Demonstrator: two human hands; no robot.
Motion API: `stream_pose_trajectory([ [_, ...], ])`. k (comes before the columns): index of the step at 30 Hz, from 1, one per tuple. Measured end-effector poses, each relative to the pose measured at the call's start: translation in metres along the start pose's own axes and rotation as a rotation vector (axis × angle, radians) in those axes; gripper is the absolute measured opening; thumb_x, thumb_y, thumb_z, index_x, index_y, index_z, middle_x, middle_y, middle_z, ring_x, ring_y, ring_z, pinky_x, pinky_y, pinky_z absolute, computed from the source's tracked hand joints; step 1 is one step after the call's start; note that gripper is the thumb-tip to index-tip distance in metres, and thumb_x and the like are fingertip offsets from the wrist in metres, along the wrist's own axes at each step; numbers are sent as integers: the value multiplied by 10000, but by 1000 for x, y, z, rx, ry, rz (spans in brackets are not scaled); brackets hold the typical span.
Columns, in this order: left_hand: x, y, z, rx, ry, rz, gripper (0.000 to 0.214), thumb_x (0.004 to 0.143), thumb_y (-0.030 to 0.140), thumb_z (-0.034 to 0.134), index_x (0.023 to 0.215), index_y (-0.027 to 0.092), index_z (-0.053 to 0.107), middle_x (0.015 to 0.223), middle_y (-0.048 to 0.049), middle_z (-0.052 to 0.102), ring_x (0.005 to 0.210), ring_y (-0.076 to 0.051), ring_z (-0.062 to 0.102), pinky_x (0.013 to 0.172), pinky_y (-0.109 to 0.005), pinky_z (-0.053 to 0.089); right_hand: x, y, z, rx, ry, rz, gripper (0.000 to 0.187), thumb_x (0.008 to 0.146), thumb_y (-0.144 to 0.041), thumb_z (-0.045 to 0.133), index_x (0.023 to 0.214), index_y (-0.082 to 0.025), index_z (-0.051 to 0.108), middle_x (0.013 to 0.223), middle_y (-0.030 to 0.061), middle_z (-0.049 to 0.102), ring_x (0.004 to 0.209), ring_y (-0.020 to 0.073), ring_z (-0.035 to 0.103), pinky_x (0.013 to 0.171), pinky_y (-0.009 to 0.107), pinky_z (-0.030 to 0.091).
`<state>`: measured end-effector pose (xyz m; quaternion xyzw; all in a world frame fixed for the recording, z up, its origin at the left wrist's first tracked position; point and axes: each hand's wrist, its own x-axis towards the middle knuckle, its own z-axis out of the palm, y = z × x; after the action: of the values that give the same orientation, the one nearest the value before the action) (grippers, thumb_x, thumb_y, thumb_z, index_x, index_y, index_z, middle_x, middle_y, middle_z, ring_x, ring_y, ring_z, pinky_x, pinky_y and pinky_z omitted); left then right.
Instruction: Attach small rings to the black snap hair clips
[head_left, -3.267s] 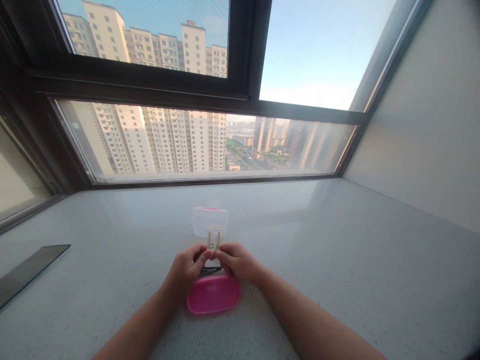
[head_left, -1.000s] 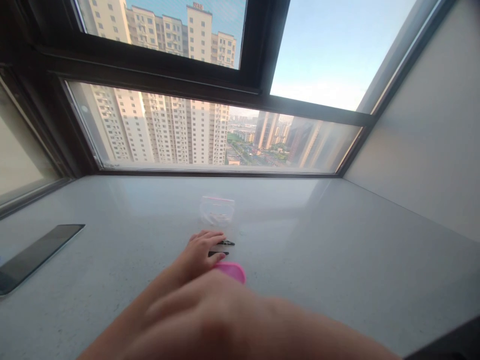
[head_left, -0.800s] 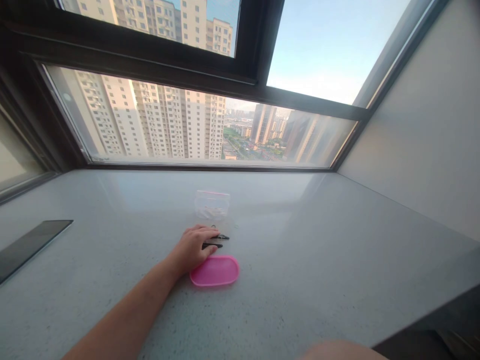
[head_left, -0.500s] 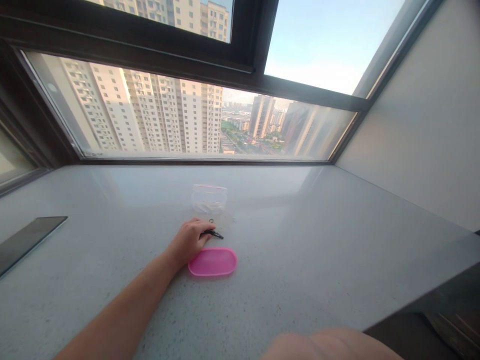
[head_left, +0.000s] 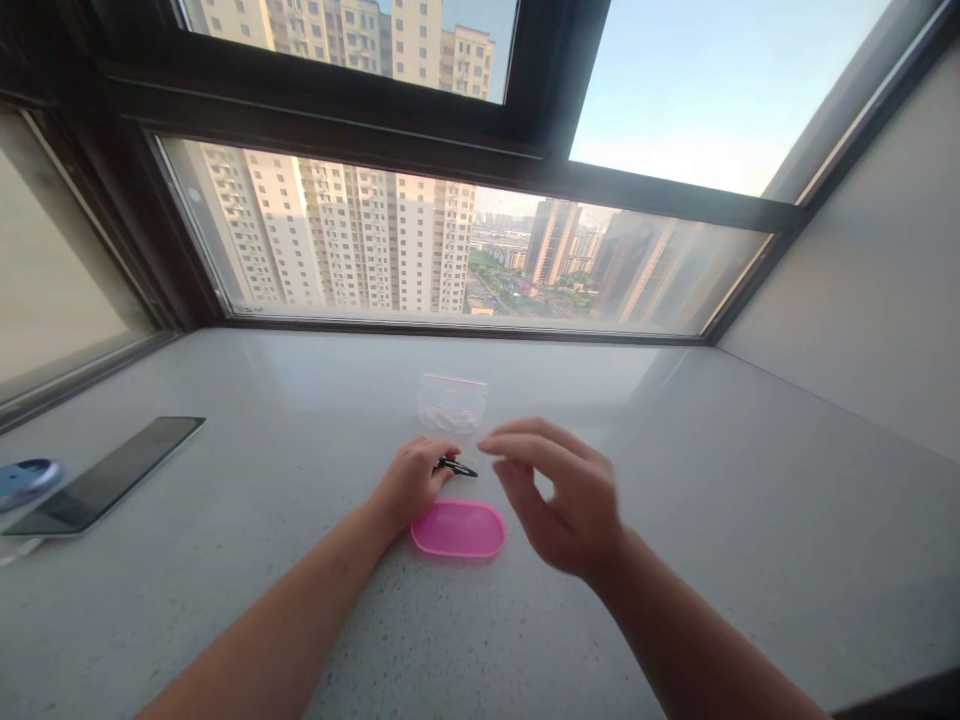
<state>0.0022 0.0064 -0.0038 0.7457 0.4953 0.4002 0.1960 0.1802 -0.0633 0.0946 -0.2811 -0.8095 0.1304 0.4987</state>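
Note:
My left hand rests on the pale speckled sill, its fingers closed on a small black pointed clip. The clip's tip points to the right; its other end is hidden in the fingers. Just in front of that hand lies a shallow pink oval tray, its upper left rim close to the wrist. My right hand hovers to the right of the clip, thumb and forefinger apart with nothing visible between them. Behind the hands is a clear zip bag with whitish pieces inside.
A dark phone-like slab lies on the left of the sill, beside a round blue object. A dark window frame borders the sill at the back, and a white wall stands on the right.
My right hand has risen from the bottom edge to beside the clip. My left hand keeps its hold on the clip. The view has swung left, showing the round blue object.

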Motion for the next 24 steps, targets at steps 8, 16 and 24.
stream_pose_trajectory([
  [8, 2, -6, -2, 171, -10, 132, 222, 722, 99, 547, 912, 199, 604, 897, -61, 643, 887, -210, 537, 809, -338, 389, -17, 105, 60, -202, -195, 430, 199, 727, -307, 591, 892, -200, 620, 800, 42, 589, 525, 105, 444, 572, 250, 377],
  [16, 3, 0, -8, 115, 95, 185, 204, 739, 138, 527, 933, 187, 561, 914, -53, 603, 865, -180, 534, 802, -307, 402, -18, 102, 62, -33, -86, 420, 47, 737, -188, 545, 710, -196, 582, 712, 19, 556, 618, 127, 475, 604, 235, 359],
  [24, 11, -34, -32, 275, 85, -259, 253, 655, 396, 577, 771, 176, 628, 742, -28, 607, 596, -146, 529, 586, -253, 407, -24, 118, 50, 104, -73, 582, 60, 746, -209, 493, 737, -189, 549, 589, -10, 548, 484, 104, 500, 479, 204, 352],
])
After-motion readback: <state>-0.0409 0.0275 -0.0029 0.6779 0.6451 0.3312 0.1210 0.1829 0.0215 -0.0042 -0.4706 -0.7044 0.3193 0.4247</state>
